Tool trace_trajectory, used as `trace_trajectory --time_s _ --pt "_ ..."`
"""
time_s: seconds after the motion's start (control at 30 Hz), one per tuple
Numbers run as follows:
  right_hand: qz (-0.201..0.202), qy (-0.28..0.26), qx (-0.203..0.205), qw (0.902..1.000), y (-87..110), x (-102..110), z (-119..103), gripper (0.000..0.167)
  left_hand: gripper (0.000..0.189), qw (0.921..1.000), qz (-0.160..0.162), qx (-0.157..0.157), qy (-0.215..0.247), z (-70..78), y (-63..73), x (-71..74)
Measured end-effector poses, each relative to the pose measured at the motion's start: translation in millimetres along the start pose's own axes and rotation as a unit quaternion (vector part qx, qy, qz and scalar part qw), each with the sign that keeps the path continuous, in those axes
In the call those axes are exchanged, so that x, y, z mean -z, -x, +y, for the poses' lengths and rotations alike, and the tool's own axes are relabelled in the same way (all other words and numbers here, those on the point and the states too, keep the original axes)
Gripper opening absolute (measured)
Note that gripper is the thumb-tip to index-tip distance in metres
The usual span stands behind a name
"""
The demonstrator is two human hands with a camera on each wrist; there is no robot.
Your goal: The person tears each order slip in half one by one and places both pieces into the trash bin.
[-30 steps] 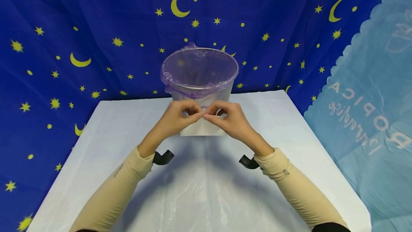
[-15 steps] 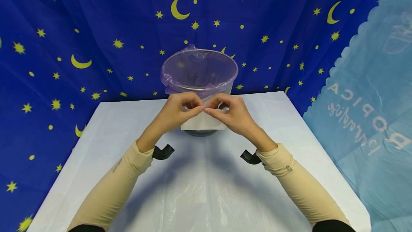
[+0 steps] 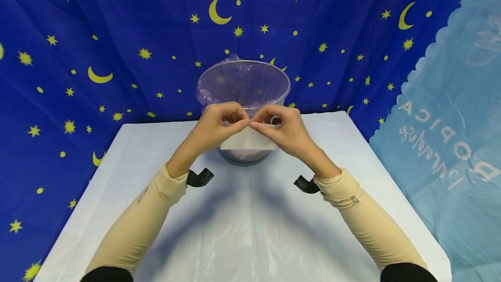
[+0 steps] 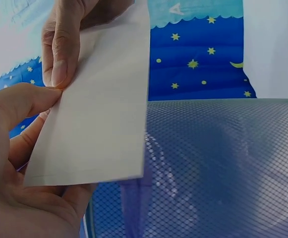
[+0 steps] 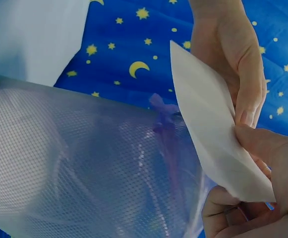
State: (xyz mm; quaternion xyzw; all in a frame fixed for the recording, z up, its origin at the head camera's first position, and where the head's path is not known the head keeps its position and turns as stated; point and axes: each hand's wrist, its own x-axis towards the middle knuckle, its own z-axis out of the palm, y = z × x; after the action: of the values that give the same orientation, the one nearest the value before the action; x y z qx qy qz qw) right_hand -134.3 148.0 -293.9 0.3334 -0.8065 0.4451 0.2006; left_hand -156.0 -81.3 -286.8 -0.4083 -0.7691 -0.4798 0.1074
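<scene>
A white sheet of paper (image 3: 248,140) hangs below my two hands, in front of the bin. My left hand (image 3: 219,123) pinches its upper edge near the middle between thumb and fingers. Right beside it, my right hand (image 3: 288,129) pinches the same edge, the thumb tips almost meeting. From the left wrist view, the paper (image 4: 99,104) looks smooth and slightly bent. Behind it stands a mesh wastebasket (image 3: 244,158), lined with a thin purple bin bag (image 3: 238,84) folded over its rim. The paper and hands hide much of the basket's front.
The wastebasket is upright at the far side of a table with a white cover (image 3: 250,212). A blue curtain (image 3: 156,21) with moons and stars hangs close behind it. A light blue cloth (image 3: 442,142) hangs on the right.
Both hands have risen in the head view, carrying the paper up and forward toward the bin's rim. More of the basket's base shows beneath the paper. The grip looks the same.
</scene>
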Motion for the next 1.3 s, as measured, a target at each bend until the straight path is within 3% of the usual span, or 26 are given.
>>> trace_trajectory --time_s 0.57,0.73,1.3 --pt "0.015 0.013 0.009 0.9998 -21.4 14.2 -15.3 0.009 0.008 0.9985 0.009 0.017 0.052 8.5 -18.4 11.1" --pt "0.013 0.022 0.013 0.9996 -29.3 17.5 -19.3 0.01 0.008 0.9974 0.024 0.029 0.062 10.7 -20.5 14.1" --pt "0.013 0.03 -0.007 0.9994 -54.1 28.5 -23.7 0.009 0.007 0.9958 0.075 0.021 0.049 14.7 -40.2 20.3"
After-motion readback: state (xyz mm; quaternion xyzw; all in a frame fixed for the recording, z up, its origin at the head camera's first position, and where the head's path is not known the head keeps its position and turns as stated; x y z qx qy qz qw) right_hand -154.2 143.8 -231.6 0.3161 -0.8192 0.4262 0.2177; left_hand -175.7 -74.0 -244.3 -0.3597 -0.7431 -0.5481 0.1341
